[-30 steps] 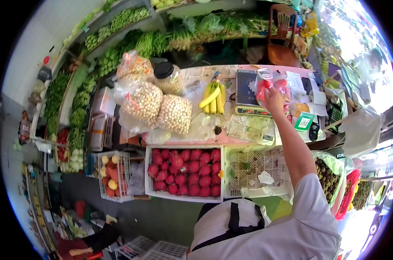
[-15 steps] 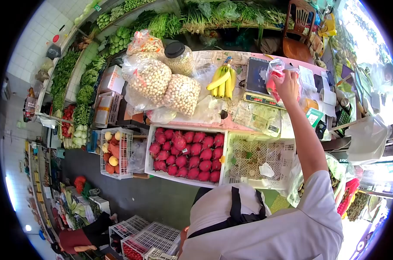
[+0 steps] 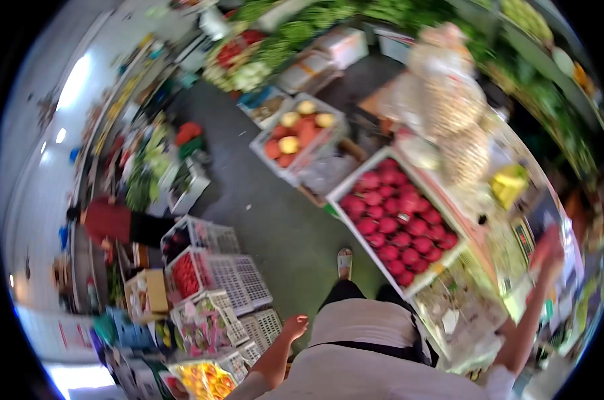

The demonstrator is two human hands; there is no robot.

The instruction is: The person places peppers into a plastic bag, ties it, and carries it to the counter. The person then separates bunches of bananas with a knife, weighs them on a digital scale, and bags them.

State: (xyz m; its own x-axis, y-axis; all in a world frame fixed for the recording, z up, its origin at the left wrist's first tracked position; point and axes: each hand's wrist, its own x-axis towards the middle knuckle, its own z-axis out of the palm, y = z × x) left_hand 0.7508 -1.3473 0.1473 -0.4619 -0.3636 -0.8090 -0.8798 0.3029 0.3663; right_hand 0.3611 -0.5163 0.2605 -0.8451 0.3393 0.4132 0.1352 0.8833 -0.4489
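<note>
My right hand [image 3: 548, 252] reaches over the right side of the stall table, beside the digital scale [image 3: 523, 240]. Motion smears its fingers, and whether they hold anything is not clear. My left hand [image 3: 295, 327] hangs at my left side above the floor. Its fingers are curled in, and nothing shows in them. Between my body and the table stands a white crate of dragon fruit [image 3: 400, 230]. Yellow bananas [image 3: 509, 185] lie on the table near the scale, with large clear bags of round pale produce [image 3: 458, 120] behind them.
A crate of pale and orange-red fruit [image 3: 300, 133] stands on the floor ahead. White plastic crates [image 3: 230, 273] are stacked at my left. A near-empty white crate [image 3: 458, 313] sits at my right. A person in a dark red top [image 3: 108, 221] bends by the left shelves.
My view has swung left, so the table now lies to the right. My left hand has come into sight. The reddish bag my right hand touched on the scale is no longer distinct.
</note>
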